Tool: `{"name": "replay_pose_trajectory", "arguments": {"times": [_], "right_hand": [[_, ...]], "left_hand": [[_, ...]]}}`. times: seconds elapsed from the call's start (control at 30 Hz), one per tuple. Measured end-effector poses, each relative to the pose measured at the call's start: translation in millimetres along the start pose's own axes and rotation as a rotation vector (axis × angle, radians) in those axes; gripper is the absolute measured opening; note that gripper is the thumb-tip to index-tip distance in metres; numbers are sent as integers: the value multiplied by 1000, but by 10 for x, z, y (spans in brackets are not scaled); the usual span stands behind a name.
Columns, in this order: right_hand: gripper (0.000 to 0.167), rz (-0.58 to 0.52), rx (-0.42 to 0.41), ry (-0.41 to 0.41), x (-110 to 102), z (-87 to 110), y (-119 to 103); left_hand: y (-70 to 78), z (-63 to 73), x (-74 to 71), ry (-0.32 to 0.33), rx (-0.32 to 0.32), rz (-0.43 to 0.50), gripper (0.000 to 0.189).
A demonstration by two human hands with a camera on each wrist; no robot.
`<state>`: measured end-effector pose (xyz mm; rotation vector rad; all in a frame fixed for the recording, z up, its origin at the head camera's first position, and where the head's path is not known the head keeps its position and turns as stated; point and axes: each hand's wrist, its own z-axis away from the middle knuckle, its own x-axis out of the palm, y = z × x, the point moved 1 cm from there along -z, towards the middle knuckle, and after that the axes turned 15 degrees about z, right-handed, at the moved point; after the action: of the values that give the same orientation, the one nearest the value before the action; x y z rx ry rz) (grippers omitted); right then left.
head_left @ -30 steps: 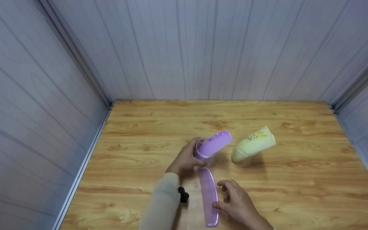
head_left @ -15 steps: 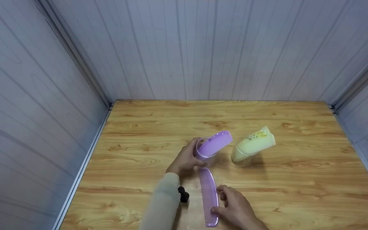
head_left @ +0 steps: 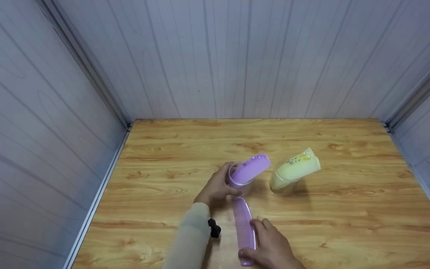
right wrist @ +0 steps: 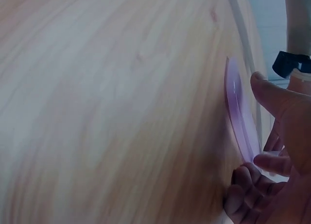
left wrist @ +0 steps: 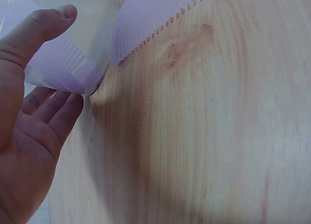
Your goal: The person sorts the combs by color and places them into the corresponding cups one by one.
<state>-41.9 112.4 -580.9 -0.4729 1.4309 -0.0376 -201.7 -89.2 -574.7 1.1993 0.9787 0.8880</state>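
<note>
My left hand (head_left: 218,184) grips a clear purple-tinted cup (left wrist: 99,37), fingers round its far side and thumb on the near side. A flat purple piece (head_left: 252,169) with small printed marks leans out of this cup; tooth-like ridges show through the cup wall in the left wrist view. Just in front lies a purple comb (head_left: 243,220), teeth to the left. My right hand (head_left: 273,244) holds it near its close end, thumb over the teeth side, fingers at the spine. In the right wrist view, curled fingers (right wrist: 245,178) meet the comb's end.
A clear yellowish cup (head_left: 283,184) stands to the right, with a pale yellow printed piece (head_left: 300,165) tilted out of it. The wooden tabletop (head_left: 170,157) is enclosed by pale panel walls (head_left: 215,59) at the back and sides. A black strap piece (head_left: 214,228) sits at the left sleeve.
My right hand has moved left and slightly toward me, from beside the comb to over it. The left hand and both cups have stayed in place.
</note>
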Motion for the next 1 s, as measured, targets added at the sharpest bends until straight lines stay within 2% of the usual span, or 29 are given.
{"name": "replay_pose_trajectory", "arguments": {"times": [0.1,0.23,0.4,0.53,0.77,1.0], "right_hand": [[96,16,17,15,25,-3,-20],[95,-18,40,2,22,3,-33],[86,-88,53,-6,-20,12,-26],[78,-133,58,-3,-22,18,-17],[73,-197,62,10,-17,21,-2],[70,-163,35,-12,-36,38,25]], "left_hand": [[4,-2,-1,1,4,3,100],[19,7,7,-1,6,12,100],[28,15,7,-6,6,25,99],[24,5,-1,-14,17,-2,99],[21,3,-6,-18,10,18,99],[6,18,3,-14,-8,47,101]]}}
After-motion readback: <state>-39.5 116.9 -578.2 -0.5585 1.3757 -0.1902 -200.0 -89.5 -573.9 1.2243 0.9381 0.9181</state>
